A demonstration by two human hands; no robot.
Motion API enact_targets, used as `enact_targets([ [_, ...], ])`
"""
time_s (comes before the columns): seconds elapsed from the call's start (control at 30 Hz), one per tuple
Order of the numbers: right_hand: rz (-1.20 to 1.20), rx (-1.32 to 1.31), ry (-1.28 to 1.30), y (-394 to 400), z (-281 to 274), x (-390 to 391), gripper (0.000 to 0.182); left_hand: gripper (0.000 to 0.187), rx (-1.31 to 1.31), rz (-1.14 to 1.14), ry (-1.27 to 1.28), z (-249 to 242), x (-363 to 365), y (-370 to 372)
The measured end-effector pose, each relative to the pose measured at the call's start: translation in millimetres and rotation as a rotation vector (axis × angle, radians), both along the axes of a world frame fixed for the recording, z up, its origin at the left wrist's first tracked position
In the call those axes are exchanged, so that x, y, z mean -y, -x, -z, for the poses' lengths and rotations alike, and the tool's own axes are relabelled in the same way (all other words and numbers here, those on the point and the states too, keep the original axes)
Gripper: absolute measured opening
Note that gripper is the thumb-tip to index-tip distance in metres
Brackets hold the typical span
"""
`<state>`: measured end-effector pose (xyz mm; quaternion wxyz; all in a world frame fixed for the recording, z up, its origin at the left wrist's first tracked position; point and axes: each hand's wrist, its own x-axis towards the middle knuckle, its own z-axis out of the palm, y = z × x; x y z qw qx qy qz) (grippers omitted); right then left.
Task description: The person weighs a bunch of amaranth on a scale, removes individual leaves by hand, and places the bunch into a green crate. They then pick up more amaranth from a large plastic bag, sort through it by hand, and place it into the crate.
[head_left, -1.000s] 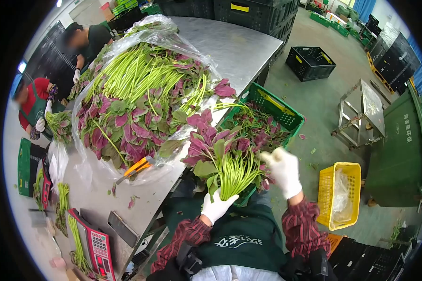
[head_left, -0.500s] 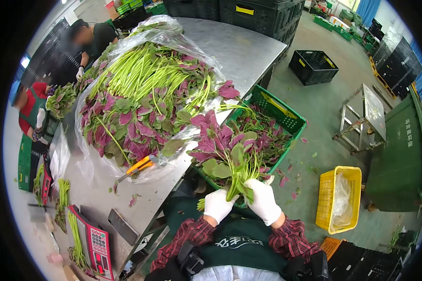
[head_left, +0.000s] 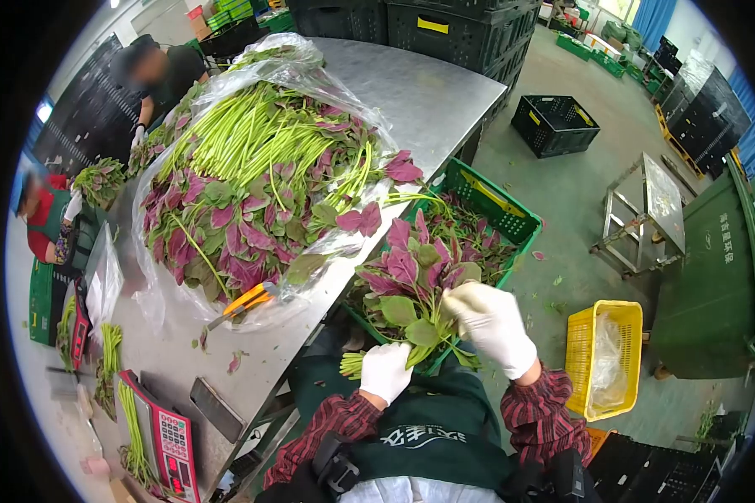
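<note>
My gloved left hand [head_left: 386,371] is closed around the stems of a bunch of red-and-green amaranth [head_left: 404,272], its cut ends poking out to the left. My gloved right hand [head_left: 493,323] is at the right side of the bunch, fingers curled together against the leaves; whatever is between the fingertips is hidden. Beneath the bunch stands a green crate [head_left: 524,220] with loose amaranth leaves and stems in it. On the metal table [head_left: 428,84], a large amaranth heap [head_left: 252,142] lies in an opened clear plastic bag. An orange-handled knife [head_left: 250,299] rests by the bag's near edge.
A red-and-white scale [head_left: 174,444] with stems on it and a phone [head_left: 218,408] are at lower left. Two co-workers [head_left: 147,84] [head_left: 46,210] stand across the table. To the right are a yellow basket [head_left: 577,360], a metal stand [head_left: 663,201], a green bin [head_left: 713,268] and a black crate [head_left: 554,138].
My right hand has left the stems beside my left hand and moved up and right to the leaves. My left hand has shifted slightly left and down, still gripping the bunch.
</note>
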<state>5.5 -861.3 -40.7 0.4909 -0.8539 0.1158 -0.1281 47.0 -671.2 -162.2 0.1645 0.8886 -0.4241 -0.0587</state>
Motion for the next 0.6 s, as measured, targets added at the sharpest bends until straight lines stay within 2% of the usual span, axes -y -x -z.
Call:
enact_targets([
  [0.07,-0.133,0.089,0.521,-13.3,19.9,-4.0,0.025,0.023,0.039,0.035,-0.023,0.6,-0.9,1.0],
  [0.1,-0.147,-0.011,0.616,-17.6,20.6,-10.2,0.033,0.023,0.039,0.035,-0.022,-1.1,-0.7,1.8],
  [0.2,-0.138,-0.096,0.773,-28.5,36.8,-18.3,0.032,0.020,0.043,0.038,-0.028,-4.5,-1.2,4.4],
  [0.37,-0.072,-0.016,0.808,-31.1,69.8,-15.6,0.024,0.027,0.076,0.039,0.016,3.1,-6.1,5.3],
  [0.47,-0.036,0.049,0.734,-28.8,67.9,-16.5,0.019,0.026,0.050,0.031,0.023,5.8,-6.5,5.6],
  [0.53,0.026,0.140,0.532,-28.2,64.3,-19.5,0.017,0.025,0.025,0.023,0.060,7.8,-6.8,4.8],
  [0.6,0.064,0.155,0.519,-26.4,53.2,-17.5,0.018,0.025,0.002,0.014,0.095,10.9,-7.4,4.6],
])
